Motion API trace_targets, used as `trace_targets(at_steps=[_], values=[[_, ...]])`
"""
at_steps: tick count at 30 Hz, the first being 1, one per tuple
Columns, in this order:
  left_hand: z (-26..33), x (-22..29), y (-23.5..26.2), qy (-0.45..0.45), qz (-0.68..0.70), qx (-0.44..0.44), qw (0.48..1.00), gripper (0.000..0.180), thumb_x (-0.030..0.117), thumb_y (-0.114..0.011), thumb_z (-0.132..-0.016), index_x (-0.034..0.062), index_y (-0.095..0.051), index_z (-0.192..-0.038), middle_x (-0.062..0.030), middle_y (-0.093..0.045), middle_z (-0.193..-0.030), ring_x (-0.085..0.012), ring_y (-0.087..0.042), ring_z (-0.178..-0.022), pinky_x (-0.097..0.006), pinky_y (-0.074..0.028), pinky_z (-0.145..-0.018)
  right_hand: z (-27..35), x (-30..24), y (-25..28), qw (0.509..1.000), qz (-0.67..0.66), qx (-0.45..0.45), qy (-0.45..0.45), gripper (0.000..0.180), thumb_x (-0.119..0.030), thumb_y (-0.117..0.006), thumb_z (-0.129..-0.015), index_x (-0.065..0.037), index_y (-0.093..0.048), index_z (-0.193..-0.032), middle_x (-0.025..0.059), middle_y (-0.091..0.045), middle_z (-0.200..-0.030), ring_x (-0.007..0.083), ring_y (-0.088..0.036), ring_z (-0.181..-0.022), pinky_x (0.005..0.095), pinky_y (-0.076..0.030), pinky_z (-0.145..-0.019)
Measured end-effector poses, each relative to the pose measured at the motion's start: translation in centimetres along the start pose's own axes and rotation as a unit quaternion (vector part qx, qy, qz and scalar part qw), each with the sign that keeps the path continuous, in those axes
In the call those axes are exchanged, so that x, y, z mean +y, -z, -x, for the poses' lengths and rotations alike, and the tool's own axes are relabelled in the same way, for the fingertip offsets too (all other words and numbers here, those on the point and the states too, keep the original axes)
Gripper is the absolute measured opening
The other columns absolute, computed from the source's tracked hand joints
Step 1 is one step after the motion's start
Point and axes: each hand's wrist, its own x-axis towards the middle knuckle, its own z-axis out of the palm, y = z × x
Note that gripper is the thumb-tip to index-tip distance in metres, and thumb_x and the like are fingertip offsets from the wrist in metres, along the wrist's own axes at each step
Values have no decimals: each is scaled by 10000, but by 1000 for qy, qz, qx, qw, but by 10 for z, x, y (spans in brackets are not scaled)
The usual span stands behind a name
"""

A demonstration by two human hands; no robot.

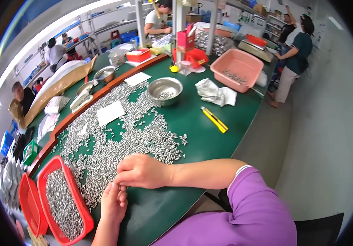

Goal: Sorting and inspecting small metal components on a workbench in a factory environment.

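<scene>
My right hand (144, 171) reaches across with its fingers pinched together. Its fingertips meet those of my left hand (114, 201), which is also closed, with curled fingers. Whatever lies between the fingertips is too small or hidden to make out. Both hands are over the near edge of a wide spread of small silvery metal pieces (154, 141) on the green table. To the left of my left hand, a red plastic basket (87, 219) holds many of the same pieces (63, 205).
A steel bowl (176, 97) with some pieces, a yellow utility knife (215, 120), white gloves (216, 93) and a pink basin (238, 57) stand farther off. White cards (110, 113) lie on the pieces. A brown wooden strip (102, 92) borders them. Other people work around the room.
</scene>
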Motion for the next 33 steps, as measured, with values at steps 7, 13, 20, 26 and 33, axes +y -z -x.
trace_targets(at_steps=[7,13,20,26,33], values=[[0,1,-1,-23,2,18,1000,220,293,-560,-1009,78,-584,-965,20,-578,-806,-35,-468,-537,-164,-373,-411,0,-1,-4,999,-27,11,-16,140,-216,-707,-854,-151,-705,-978,19,-609,-938,227,-623,-883,370,-504,-765],[2,1,-3,-20,10,27,999,206,288,-566,-1006,86,-579,-968,15,-592,-798,-40,-473,-535,-167,-383,-421,0,0,-3,1000,-20,4,-14,117,-224,-693,-867,-135,-691,-942,31,-602,-934,241,-620,-874,378,-502,-759],[-2,-1,1,-47,-7,12,999,197,276,-562,-1008,83,-578,-974,3,-600,-812,-59,-485,-536,-183,-386,-429,-1,0,-2,1000,-10,8,-6,129,-209,-690,-868,-129,-674,-966,36,-602,-932,247,-616,-876,377,-501,-761],[-2,-3,0,-53,4,21,998,180,256,-560,-1009,78,-578,-994,-9,-602,-827,-66,-491,-546,-190,-389,-434,0,-1,-5,999,-39,12,-17,143,-209,-689,-841,-115,-641,-937,42,-598,-915,261,-604,-891,398,-495,-770],[1,-3,-2,-110,-30,5,993,108,172,-541,-1009,67,-522,-990,-57,-599,-854,-97,-519,-564,-208,-429,-457,1,6,-4,999,-3,4,-48,147,-241,-686,-868,-109,-625,-889,39,-596,-913,257,-610,-866,387,-497,-752]])
